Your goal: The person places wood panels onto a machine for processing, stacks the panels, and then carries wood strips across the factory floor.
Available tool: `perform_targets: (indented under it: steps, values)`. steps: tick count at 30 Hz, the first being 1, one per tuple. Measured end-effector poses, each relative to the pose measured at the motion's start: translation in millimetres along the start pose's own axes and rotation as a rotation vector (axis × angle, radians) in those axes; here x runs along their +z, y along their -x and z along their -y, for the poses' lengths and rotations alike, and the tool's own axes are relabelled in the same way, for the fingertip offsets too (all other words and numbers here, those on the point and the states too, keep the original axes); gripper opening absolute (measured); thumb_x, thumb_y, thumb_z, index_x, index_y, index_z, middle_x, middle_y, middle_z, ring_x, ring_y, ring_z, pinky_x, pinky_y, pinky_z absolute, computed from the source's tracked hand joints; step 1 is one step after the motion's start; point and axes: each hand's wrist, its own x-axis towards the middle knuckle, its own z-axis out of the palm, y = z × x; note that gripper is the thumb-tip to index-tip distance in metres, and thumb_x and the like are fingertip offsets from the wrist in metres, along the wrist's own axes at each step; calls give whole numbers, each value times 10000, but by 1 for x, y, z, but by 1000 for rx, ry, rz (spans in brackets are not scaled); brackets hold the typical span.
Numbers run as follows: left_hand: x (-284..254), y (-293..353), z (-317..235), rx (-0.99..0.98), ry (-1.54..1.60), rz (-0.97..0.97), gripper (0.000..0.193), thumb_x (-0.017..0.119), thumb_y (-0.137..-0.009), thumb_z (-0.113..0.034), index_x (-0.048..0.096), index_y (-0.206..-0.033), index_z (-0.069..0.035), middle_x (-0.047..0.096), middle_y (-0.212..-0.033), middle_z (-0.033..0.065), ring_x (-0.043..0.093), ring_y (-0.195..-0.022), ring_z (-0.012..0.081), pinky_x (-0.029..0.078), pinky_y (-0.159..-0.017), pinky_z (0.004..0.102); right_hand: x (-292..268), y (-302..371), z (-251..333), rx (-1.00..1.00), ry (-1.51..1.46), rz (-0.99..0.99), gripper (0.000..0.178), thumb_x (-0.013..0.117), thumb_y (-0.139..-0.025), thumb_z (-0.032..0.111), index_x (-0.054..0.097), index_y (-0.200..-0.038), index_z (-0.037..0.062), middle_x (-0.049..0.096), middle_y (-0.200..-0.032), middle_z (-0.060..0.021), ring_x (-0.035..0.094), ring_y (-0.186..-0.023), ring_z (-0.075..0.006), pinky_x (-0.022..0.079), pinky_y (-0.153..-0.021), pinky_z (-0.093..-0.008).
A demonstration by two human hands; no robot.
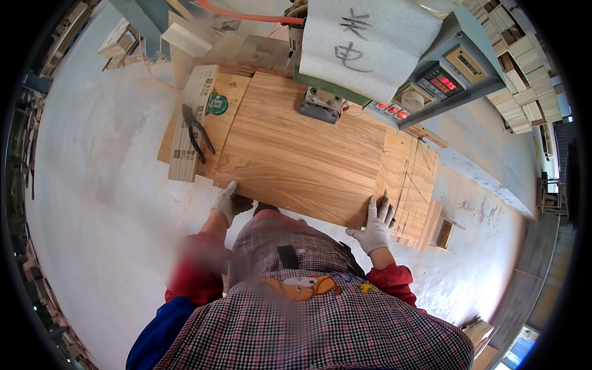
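A wide wooden panel (302, 139) with brown grain lies on a worktable, beneath the head of a machine (320, 106). At its front left corner my left hand (228, 205), in a white glove with dark fingers, grips the edge, thumb up against the panel and fingers low at the edge. My right hand (373, 229), gloved too, lies with its fingers stretched out on the panel's front right corner. Pale boards with pencil-like dark lines (410, 179) adjoin the panel on the right.
Left of the panel, black-handled pliers (197, 134) lie on a pale printed board (190, 154), beside a green round tin (217, 105). A grey control box (453, 74) with red lit displays and a white cloth (364, 46) overhang the back. Wood stacks (524, 80) stand far right.
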Motion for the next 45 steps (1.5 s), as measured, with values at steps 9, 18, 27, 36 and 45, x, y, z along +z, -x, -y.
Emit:
perform_targets:
  steps: [9,18,27,36,45]
  values:
    - [1,2,0,7,-4,-4,408,525,-866,-382,505,-1029,-9,597,-821,169,621,-672,300,541,-601,415,1,0,-1,-6,3,-11,1110,766,-576,452,109,-1425,168,13,-1456,-233,26,-1343,-403,95,-1061,-513]
    - [4,4,-1,14,-6,-9,416,513,-870,-390,506,-1025,-4,599,-815,168,621,-662,294,543,-598,400,2,1,-2,-10,4,-17,1103,761,-582,455,109,-1425,171,17,-1455,-236,26,-1343,-403,97,-1059,-517]
    - [3,3,0,30,-11,1,429,505,-874,-389,516,-996,23,600,-800,176,622,-646,293,547,-593,399,4,1,-3,-16,1,-30,1094,761,-583,448,118,-1424,172,23,-1455,-238,29,-1343,-404,97,-1059,-516]
    - [0,-1,5,84,-58,15,490,493,-864,-447,530,-1015,18,615,-820,177,627,-700,305,537,-661,410,5,2,-5,-22,-13,-48,1093,763,-583,447,121,-1423,171,55,-1452,-239,35,-1343,-402,100,-1058,-518]
    - [-2,-9,9,92,-17,-14,441,501,-869,-403,517,-1017,13,606,-807,184,630,-680,306,549,-616,418,2,3,-5,-24,34,-24,1073,739,-609,480,107,-1425,184,64,-1457,-223,53,-1345,-394,123,-1055,-519]
